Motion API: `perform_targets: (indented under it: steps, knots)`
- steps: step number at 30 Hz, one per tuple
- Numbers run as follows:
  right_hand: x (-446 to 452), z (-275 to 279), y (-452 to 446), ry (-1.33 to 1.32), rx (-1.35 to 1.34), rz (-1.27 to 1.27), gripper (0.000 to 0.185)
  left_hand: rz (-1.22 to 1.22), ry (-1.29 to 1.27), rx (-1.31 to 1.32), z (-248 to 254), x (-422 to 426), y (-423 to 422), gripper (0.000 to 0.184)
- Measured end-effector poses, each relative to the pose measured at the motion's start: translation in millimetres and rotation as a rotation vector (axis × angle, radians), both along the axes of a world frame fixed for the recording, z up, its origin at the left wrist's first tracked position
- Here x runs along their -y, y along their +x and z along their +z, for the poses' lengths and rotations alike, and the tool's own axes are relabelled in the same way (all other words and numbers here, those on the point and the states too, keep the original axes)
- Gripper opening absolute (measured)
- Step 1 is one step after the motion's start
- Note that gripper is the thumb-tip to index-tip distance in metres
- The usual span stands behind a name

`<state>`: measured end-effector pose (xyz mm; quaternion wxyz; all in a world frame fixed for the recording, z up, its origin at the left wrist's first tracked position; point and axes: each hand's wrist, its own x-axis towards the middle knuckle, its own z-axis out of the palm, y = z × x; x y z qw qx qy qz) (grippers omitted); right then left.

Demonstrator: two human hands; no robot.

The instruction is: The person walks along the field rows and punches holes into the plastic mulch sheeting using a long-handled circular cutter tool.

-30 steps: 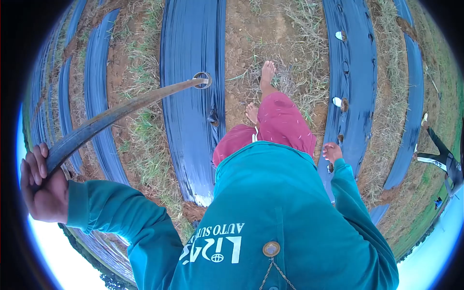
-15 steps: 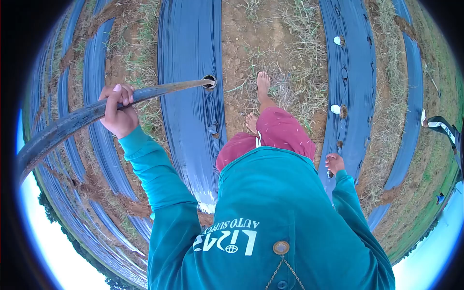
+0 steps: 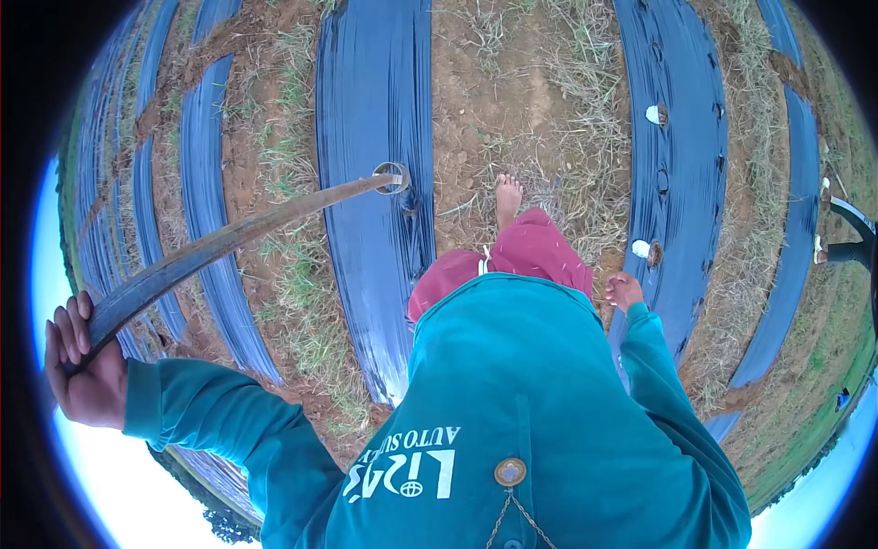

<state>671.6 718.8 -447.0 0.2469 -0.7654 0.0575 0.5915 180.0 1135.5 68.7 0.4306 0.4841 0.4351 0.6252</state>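
My left hand (image 3: 89,366) is wrapped round the upper part of a long wooden pole (image 3: 247,233), out at the far left. At the pole's lower end is a round metal ring (image 3: 391,178), over the dark plastic sheet (image 3: 370,101) that covers the bed on my left. Just below the ring, a dark torn spot (image 3: 408,206) shows in the sheet. Near my right thigh hangs my right hand (image 3: 625,291), its fingers curled in, with nothing visible in them. It is by the edge of the right-hand covered bed (image 3: 677,197).
I stand barefoot on a soil path (image 3: 494,101) with dry grass. The right bed has a row of holes and white cups (image 3: 642,249) beside some of them. More plastic-covered rows run to both sides. At the far right, another person's legs (image 3: 851,229) are visible.
My left hand has moved outward, left and down in view, and now grips nearer the pole's upper end. The ring shows more fully. My right hand sits slightly higher in view.
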Motion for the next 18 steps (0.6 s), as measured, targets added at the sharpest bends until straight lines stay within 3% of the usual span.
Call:
perform_targets:
  steps: [1,12,15,17,18]
  knots:
    - [-17,-1,9,0.004,0.024,0.03,0.014,-0.084,0.001,-0.027,1,-8,1,0.029]
    - [-154,46,84,0.09,0.133,0.047,0.01,-0.044,-0.031,0.021,-16,-90,18,0.028]
    - [-168,47,84,0.081,0.146,0.084,0.01,0.219,0.032,0.015,-66,-126,43,0.027]
    - [-177,50,81,0.068,0.147,0.094,0.011,0.271,-0.018,0.015,-133,-148,71,0.025]
    - [-181,54,79,0.055,0.146,0.096,0.011,0.168,-0.012,0.067,-182,-162,66,0.023]
